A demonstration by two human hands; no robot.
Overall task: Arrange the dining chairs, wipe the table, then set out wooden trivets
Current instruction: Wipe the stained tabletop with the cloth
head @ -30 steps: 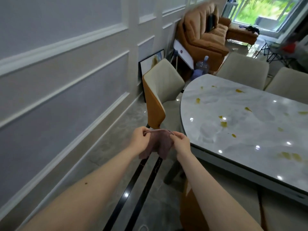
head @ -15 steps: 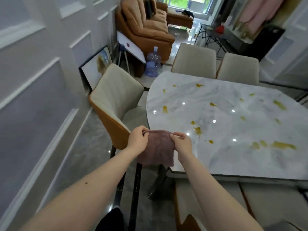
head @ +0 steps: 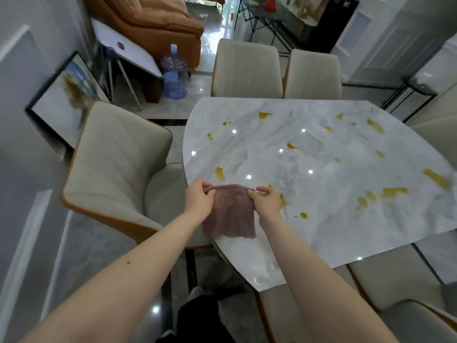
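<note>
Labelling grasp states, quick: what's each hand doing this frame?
Left hand: closed, pinching the left top corner of the mauve wiping cloth.
Right hand: closed, pinching its right top corner.

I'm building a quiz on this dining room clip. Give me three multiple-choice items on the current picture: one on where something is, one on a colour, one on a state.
1. Where does the cloth hang?
A. Over the table's near left edge
B. On a chair seat
C. On the floor

2. What colour are the stains on the table?
A. Red
B. Yellow
C. Blue

3. How is the cloth held?
A. Left hand alone
B. Right hand alone
C. Both hands pinch its top corners

Answers:
1. A, since the cloth hangs between the hands above the marble edge beside the chair.
2. B, since yellow smears dot the marble top.
3. C, since the left hand and the right hand each grip a top corner, with the cloth spread between them.
</note>
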